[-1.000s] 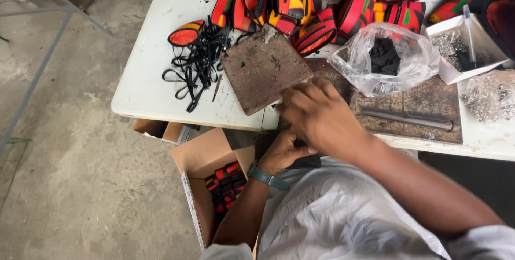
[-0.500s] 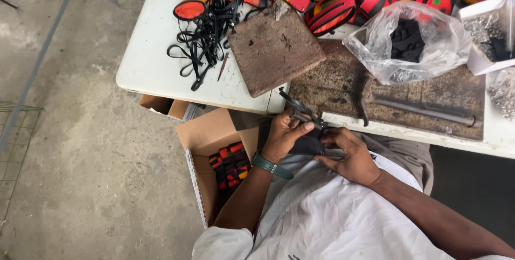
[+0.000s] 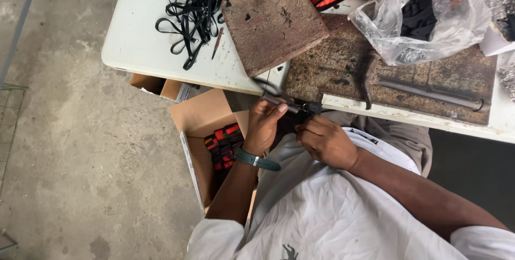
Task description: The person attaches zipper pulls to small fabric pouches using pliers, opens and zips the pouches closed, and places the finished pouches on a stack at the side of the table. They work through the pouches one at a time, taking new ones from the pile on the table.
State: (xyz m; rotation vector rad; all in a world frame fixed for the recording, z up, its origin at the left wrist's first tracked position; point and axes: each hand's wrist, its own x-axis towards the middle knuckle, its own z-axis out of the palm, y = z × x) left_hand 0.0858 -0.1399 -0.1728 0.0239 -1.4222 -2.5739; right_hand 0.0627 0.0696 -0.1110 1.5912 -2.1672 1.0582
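Pinching a narrow black strap piece [image 3: 300, 107] between them, the left hand [image 3: 265, 126] and right hand [image 3: 324, 142] work just below the worktop [image 3: 145, 40] edge, over the person's lap. The strap piece is dark, thin and short, with a small fitting at its right end (its exact shape is too small to tell). Left grip is clenched on the strap's left end, thumb on top; right grip grasps the same piece from below, fingers curled, so most of it is hidden. Just above the grip lie a rusty metal plate [image 3: 343, 67] and a brown square block [image 3: 271, 21]. Down and left of the grip an open cardboard box [image 3: 201, 118] holds red and black pieces; bare concrete floor [image 3: 70, 147] lies further left.
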